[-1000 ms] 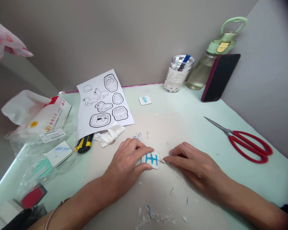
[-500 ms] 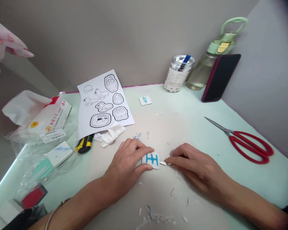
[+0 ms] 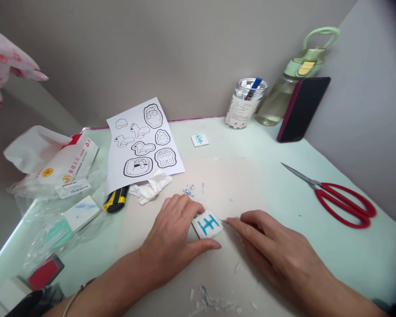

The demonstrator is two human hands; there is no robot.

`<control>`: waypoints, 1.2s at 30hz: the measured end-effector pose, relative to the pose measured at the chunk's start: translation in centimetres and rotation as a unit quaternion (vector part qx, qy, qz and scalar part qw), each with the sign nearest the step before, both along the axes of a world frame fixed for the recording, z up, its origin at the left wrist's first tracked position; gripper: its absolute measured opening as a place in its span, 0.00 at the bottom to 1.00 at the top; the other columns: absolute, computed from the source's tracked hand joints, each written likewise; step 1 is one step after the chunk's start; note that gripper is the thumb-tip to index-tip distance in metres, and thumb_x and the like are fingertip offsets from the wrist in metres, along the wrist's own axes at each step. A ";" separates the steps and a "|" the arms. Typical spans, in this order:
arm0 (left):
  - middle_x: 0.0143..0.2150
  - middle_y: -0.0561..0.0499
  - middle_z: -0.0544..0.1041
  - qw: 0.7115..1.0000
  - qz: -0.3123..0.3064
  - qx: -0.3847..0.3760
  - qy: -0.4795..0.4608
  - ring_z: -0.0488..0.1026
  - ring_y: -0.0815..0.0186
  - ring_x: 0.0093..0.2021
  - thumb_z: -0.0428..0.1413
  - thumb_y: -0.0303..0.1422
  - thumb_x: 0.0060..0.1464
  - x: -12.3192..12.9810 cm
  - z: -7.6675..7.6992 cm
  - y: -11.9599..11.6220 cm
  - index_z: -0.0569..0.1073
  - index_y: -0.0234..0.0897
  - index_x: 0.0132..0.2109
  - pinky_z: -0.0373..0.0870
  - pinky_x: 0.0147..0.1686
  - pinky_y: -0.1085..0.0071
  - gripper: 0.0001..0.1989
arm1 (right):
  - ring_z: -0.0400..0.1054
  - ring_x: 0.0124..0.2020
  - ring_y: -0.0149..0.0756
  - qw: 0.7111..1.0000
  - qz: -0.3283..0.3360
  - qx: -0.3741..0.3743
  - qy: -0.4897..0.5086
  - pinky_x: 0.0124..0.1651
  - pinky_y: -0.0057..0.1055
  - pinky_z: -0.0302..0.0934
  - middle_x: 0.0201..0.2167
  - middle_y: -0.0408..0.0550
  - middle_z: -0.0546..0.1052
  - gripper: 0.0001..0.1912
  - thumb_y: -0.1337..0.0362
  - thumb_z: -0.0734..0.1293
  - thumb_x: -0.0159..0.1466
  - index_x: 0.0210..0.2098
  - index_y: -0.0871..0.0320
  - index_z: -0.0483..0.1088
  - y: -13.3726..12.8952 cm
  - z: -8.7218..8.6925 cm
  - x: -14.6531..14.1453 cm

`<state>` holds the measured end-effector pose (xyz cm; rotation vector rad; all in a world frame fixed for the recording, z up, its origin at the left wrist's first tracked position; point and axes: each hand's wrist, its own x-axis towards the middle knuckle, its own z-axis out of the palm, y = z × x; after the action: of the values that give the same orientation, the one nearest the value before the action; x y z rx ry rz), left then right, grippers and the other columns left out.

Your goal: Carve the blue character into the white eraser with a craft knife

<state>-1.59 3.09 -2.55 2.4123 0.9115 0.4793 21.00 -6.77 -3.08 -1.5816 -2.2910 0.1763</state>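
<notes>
A small white carving block (image 3: 207,224) bears a blue character and lies slightly turned on the beige mat. My left hand (image 3: 176,229) grips it from the left, fingers at its far edge and thumb along its near edge. In my right hand (image 3: 270,242), closed in a pinch, is a small carving knife (image 3: 224,221); only its thin metal tip shows, close to the block's right edge, and the palm hides the handle. Pale shavings (image 3: 214,300) lie scattered on the mat nearest me.
Red-handled scissors (image 3: 346,202) lie at right. Behind are a second white block (image 3: 199,140), a jar of pens (image 3: 242,105), a green-lidded bottle (image 3: 277,97) and a phone (image 3: 303,110). Left are a printed sheet (image 3: 145,132), crumpled tissue (image 3: 151,187), a yellow-black cutter (image 3: 116,200) and a tissue pack (image 3: 69,163).
The block has turned a little in my left hand, and its thumb has stretched out along the near edge. My right hand has shifted slightly toward me; the white sliver by the tip no longer shows.
</notes>
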 end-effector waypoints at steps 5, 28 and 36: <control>0.42 0.48 0.68 1.000 -0.017 -0.017 -0.004 0.62 0.58 0.43 0.58 0.37 0.57 -0.1 0.0 0.0 0.67 0.38 0.47 0.61 0.43 0.59 0.13 | 0.68 0.38 0.38 0.999 0.027 0.026 0.021 0.34 0.32 0.65 0.41 0.53 0.71 0.21 0.73 0.58 0.67 0.59 0.57 0.60 0.4 0.4 -0.1; 0.45 0.46 0.69 0.999 -0.027 -0.020 -0.027 0.64 0.57 0.45 0.58 0.33 0.58 -0.3 -0.1 0.0 0.70 0.37 0.50 0.63 0.44 0.58 0.14 | 0.65 0.38 0.35 0.998 0.003 0.010 0.061 0.35 0.30 0.64 0.41 0.51 0.68 0.21 0.75 0.59 0.66 0.57 0.57 0.62 -0.2 -0.6 -0.1; 0.44 0.46 0.70 0.999 -0.027 -0.009 -0.040 0.64 0.58 0.44 0.58 0.33 0.58 -0.3 -0.2 0.1 0.70 0.36 0.50 0.64 0.44 0.59 0.13 | 0.65 0.40 0.37 0.997 -0.002 0.007 0.075 0.38 0.32 0.64 0.42 0.52 0.68 0.21 0.74 0.58 0.67 0.59 0.57 0.61 -0.5 -0.9 -0.4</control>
<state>-1.88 3.14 -2.75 2.3778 0.8107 0.5404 20.60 -7.26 -3.98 -1.5123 -2.1692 0.2670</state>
